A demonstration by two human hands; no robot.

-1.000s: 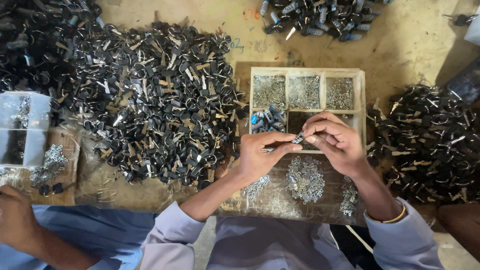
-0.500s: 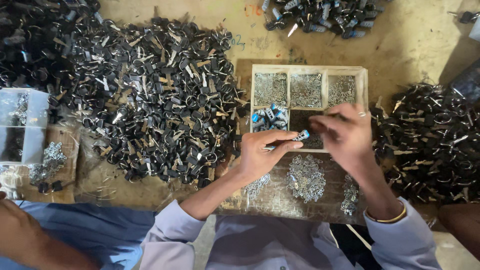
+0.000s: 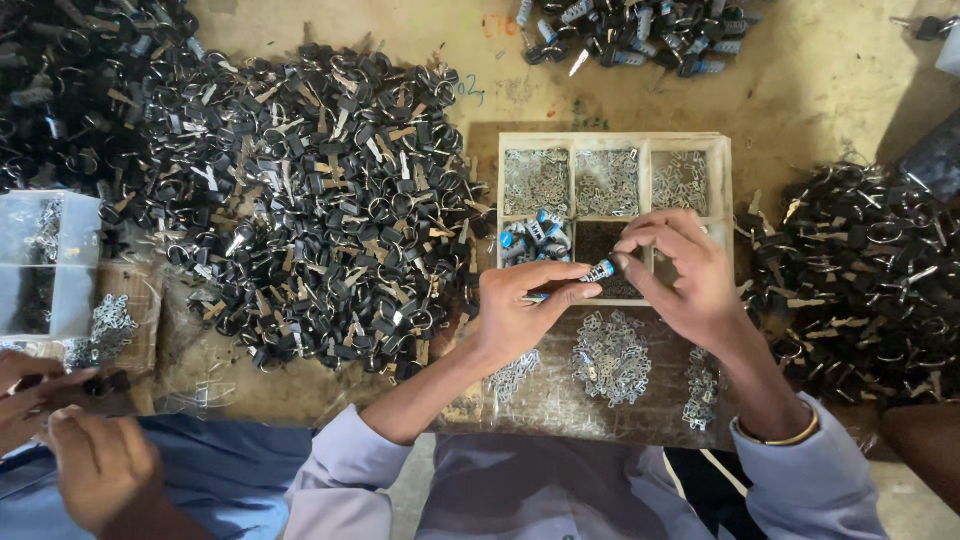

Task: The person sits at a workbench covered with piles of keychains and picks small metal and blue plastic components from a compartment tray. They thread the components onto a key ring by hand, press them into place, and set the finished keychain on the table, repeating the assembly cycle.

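My left hand (image 3: 522, 308) pinches a small blue-and-silver cylinder part (image 3: 598, 271) between thumb and forefinger over a wooden compartment tray (image 3: 612, 139). My right hand (image 3: 680, 272) meets it from the right, its fingertips touching the tip of the same part. The tray's top compartments hold small silver metal pieces. A middle-left compartment holds several blue-and-silver cylinders (image 3: 530, 238). Below the hands lies a loose heap of silver clips (image 3: 610, 356) on the tray's lower board.
A large pile of black keys and rings (image 3: 300, 200) covers the floor to the left, another pile (image 3: 860, 270) lies at the right. More blue-tipped cylinders (image 3: 630, 35) lie at the top. Another person's hands (image 3: 70, 440) work at the bottom left beside a clear plastic box (image 3: 45, 265).
My right hand has moved back in against the cylinder held by my left hand. The other person's hands have come further into view at the bottom left.
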